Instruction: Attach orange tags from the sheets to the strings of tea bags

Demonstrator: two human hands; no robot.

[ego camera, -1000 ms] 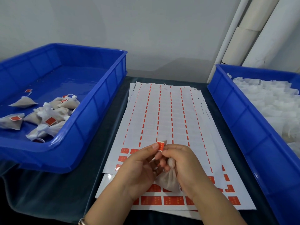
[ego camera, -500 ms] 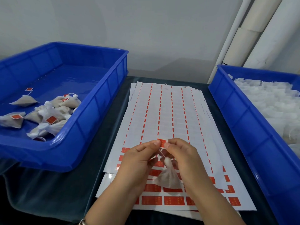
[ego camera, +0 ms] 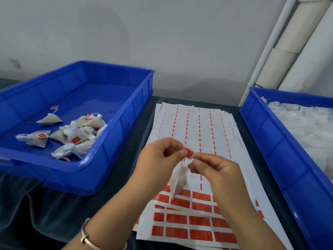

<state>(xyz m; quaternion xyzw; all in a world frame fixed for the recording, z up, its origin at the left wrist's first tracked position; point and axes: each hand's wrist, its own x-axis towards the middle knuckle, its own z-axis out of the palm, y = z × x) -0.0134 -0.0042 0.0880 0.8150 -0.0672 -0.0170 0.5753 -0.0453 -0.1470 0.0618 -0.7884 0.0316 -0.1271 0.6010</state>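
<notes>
At the centre of the frame, the left hand [ego camera: 158, 157] and right hand [ego camera: 214, 170] pinch one orange tag [ego camera: 189, 153] between closed fingers; a tea bag [ego camera: 177, 181] dangles beneath on its string, above the tag sheets [ego camera: 194, 134]. A loose pinch could leave the tag unstuck from the string. Tag printing is too small to read.

Two bright blue plastic bins [ego camera: 115, 134] sit on a dark teal cloth [ego camera: 36, 213]. The left one holds pale beige tea bags [ego camera: 75, 136] with small orange tags; the right bin [ego camera: 281, 159] is heaped with white mesh bags [ego camera: 306, 127]. The white sheets [ego camera: 198, 134] carry dashed orange-red columns up top and solid rows of orange tags [ego camera: 189, 219] below. A pinched tag [ego camera: 189, 152] is orange too. Silver bracelet [ego camera: 86, 237]; grey wall [ego camera: 162, 42].
</notes>
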